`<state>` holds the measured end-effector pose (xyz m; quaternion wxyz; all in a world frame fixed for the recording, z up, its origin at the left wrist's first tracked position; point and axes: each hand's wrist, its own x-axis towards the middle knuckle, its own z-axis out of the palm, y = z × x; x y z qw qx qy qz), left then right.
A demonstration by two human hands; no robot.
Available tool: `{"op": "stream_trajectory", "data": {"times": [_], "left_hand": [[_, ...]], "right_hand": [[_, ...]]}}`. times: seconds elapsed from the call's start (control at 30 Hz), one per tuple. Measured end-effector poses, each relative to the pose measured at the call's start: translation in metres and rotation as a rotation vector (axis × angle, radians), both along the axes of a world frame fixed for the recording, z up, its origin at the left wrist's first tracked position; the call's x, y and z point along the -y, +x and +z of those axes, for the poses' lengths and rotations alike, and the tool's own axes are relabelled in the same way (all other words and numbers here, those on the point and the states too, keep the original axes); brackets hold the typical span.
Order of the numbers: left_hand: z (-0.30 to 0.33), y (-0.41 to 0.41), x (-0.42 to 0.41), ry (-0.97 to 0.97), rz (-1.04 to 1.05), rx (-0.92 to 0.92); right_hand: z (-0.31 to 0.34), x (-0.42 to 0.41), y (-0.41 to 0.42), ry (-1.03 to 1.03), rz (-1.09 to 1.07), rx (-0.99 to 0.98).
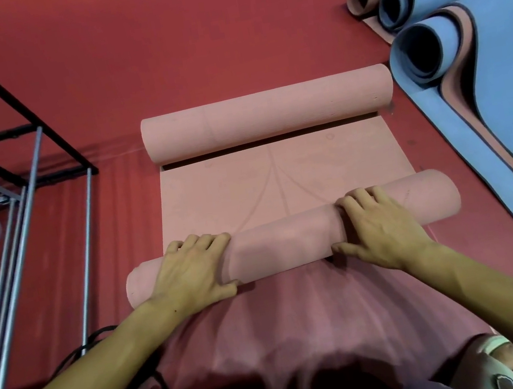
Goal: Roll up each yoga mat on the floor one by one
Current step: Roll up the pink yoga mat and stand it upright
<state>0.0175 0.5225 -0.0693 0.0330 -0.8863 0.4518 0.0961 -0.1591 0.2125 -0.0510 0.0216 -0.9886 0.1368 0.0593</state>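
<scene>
While your left hand (189,270) and right hand (378,228) press flat-fingered on the near roll (290,239) of the pink yoga mat (247,189), its soft, springy foam probably demands evenly spaced pressure.

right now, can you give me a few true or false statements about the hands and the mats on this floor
1. Both hands rest on the near pink roll. True: the left hand and the right hand lie on top of it.
2. The pink mat is rolled up from one end only. False: a second pink roll sits at its far end, with a flat stretch between them.
3. Blue mats lie to the right. True.
4. A metal rack stands to the right of the mats. False: it is on the left.
5. The blue mats lie fully flat. False: their visible ends are curled into rolls.
</scene>
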Motion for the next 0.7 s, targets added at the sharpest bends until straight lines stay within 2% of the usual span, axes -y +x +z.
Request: {"op": "stream_trajectory", "data": {"times": [0.2,0.47,0.57,0.7], "left_hand": [[0.0,-0.005,-0.001,-0.094,-0.01,0.092],[0.007,-0.002,0.0,-0.135,0.042,0.103],[0.004,-0.004,0.002,-0.113,0.06,0.128],[-0.002,0.001,0.0,-0.024,0.078,0.149]], "right_hand": [[-0.003,-0.001,0.003,-0.012,-0.018,0.014],[-0.002,0.003,0.011,-0.047,-0.025,0.038],[-0.003,0.007,0.014,-0.029,0.006,0.054],[-0.01,0.013,0.015,-0.069,0.053,-0.043]]}}
